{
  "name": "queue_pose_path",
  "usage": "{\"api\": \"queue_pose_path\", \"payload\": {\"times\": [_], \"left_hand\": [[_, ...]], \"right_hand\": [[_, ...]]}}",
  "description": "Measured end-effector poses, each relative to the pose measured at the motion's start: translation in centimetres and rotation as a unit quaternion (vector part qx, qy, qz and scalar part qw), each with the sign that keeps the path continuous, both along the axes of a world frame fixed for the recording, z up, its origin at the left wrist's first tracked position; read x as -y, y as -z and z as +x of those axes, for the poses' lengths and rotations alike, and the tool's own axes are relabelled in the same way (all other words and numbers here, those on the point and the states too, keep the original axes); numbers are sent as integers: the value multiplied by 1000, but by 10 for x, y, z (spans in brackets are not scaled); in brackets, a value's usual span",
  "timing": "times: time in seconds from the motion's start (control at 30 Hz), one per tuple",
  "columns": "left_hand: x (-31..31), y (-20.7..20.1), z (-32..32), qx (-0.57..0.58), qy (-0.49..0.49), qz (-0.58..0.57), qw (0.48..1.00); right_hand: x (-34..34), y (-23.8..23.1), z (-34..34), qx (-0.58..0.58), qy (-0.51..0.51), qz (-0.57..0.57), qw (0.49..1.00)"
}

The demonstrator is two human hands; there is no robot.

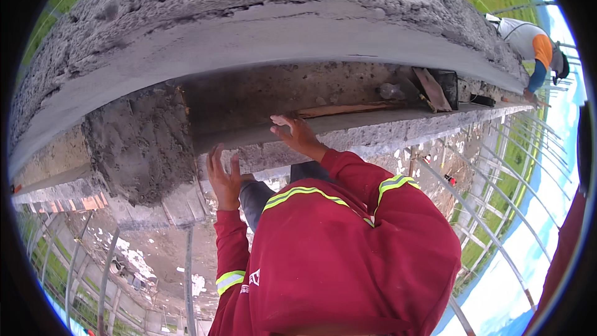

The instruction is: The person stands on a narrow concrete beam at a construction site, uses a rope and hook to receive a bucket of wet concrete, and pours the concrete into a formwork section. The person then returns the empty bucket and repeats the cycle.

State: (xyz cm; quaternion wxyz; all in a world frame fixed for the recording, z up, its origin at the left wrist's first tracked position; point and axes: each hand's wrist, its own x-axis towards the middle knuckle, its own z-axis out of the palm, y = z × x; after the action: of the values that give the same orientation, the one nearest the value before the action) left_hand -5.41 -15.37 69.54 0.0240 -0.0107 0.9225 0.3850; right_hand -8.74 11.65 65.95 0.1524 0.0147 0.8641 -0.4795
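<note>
- The person, in a red work jacket with reflective stripes, leans over a concrete ledge (pixel 373 130) that runs along a rough, freshly plastered wall (pixel 186 0).
- The left hand (pixel 225 177) lies flat and open on the outer edge of the ledge, fingers spread, gripping nothing; it sits just beside a thick patch of wet grey mortar (pixel 140 149) heaped over the ledge.
- The right hand (pixel 297 134) is also open and empty, its fingers pressed to the top edge of the ledge, near the end of a long wooden plank (pixel 345 110) lying in the recessed channel.
- Judged from this, the step in hand looks like bracing or feeling along the ledge beside the mortar, with no tool taken up by either of the 2 hands.
- A next move would call for steady footing and a firm hold, since open metal scaffold rails (pixel 491 211) and the ground far below show beyond the ledge.
- Farther along the channel sit a black bucket (pixel 449 84) with a board leaning on it, and a co-worker (pixel 532 43) bends over the wall at the far end.
</note>
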Motion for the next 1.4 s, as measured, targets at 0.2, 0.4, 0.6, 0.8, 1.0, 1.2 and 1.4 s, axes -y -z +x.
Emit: {"api": "queue_pose_path", "payload": {"times": [0.2,0.4,0.6,0.8,1.0,1.2,1.4], "left_hand": [[-161,28,14,72,257,-200,943],[-163,44,14,146,270,-295,905],[-169,49,4,194,279,-321,884],[-175,35,6,214,269,-320,883],[-315,22,30,47,376,-176,909],[-503,28,86,30,383,-184,905],[-547,38,104,76,338,-241,906]], "right_hand": [[-118,-67,142,57,111,-5,992],[-208,-13,327,297,111,166,934],[-203,30,422,484,237,-319,779],[-261,-19,412,326,529,-304,722],[-457,-45,352,44,618,-82,780],[-735,-71,266,-104,640,61,759],[-946,-28,201,-67,555,291,776]]}}
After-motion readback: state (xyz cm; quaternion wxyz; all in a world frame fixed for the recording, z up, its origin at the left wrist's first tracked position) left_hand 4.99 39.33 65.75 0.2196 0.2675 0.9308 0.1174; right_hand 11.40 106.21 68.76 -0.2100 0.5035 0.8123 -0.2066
